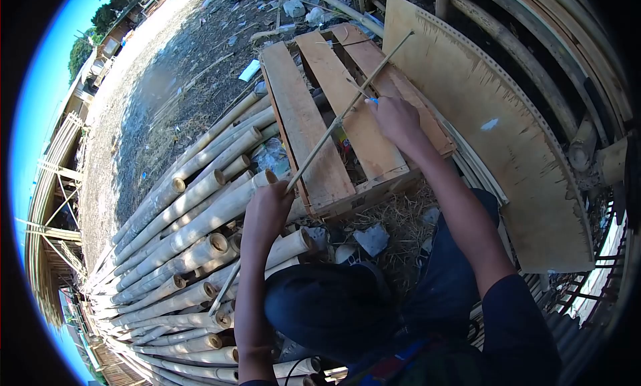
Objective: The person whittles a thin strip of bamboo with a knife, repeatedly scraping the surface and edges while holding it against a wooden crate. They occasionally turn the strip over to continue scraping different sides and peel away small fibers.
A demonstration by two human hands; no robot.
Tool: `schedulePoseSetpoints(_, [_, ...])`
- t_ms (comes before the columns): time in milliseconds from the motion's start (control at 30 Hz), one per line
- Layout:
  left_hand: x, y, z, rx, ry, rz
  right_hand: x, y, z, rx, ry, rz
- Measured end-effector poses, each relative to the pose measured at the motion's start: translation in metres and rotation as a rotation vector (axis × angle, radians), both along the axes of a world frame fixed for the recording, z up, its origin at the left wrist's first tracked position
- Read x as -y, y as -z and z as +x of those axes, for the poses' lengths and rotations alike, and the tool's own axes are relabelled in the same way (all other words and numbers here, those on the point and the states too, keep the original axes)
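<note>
My left hand is closed around a thin bamboo stick. The stick slants up and away across a slatted wooden pallet, and its lower end comes out below my left forearm. In my right hand is a knife with a bit of blue at the handle. Its narrow blade points up and left, close beside the far half of the stick. Most of the handle is hidden by my fingers.
Stacked bamboo poles lie on the left, cut ends facing me. A plywood sheet leans on the right, against horizontal bamboo poles. Stones and straw lie near my feet. Litter is scattered over the ground beyond.
</note>
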State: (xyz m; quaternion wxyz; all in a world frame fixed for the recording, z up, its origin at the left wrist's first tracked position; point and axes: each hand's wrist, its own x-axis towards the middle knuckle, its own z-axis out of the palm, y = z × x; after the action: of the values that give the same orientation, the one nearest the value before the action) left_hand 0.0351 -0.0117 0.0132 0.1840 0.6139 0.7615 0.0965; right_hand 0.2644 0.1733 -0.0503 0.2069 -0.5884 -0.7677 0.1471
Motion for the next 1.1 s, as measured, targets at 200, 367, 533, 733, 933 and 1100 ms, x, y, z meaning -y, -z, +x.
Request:
schedulePoseSetpoints(200, [-0.002, 0.005, -0.002, -0.080, 0.032, 0.054, 0.047, -0.025, -0.021, -0.023, -0.241, -0.100])
schedulePoseSetpoints(367, [0.002, 0.003, 0.002, -0.239, 0.082, 0.157, -0.002, 0.001, 0.003, 0.011, 0.005, -0.062])
schedulePoseSetpoints(533, [-0.001, 0.004, 0.003, -0.297, 0.090, 0.168, 0.027, -0.012, -0.006, -0.009, -0.151, -0.129])
schedulePoseSetpoints(733, [0.003, 0.002, 0.000, -0.129, 0.081, 0.094, 0.005, -0.005, 0.007, -0.030, 0.040, -0.105])
schedulePoseSetpoints(933, [-0.006, 0.006, -0.005, 0.141, -0.040, -0.108, 0.050, -0.003, -0.016, -0.046, -0.323, -0.068])
schedulePoseSetpoints(1100, [-0.011, 0.011, -0.004, 0.453, -0.155, -0.196, 0.032, -0.015, -0.015, -0.006, -0.243, -0.097])
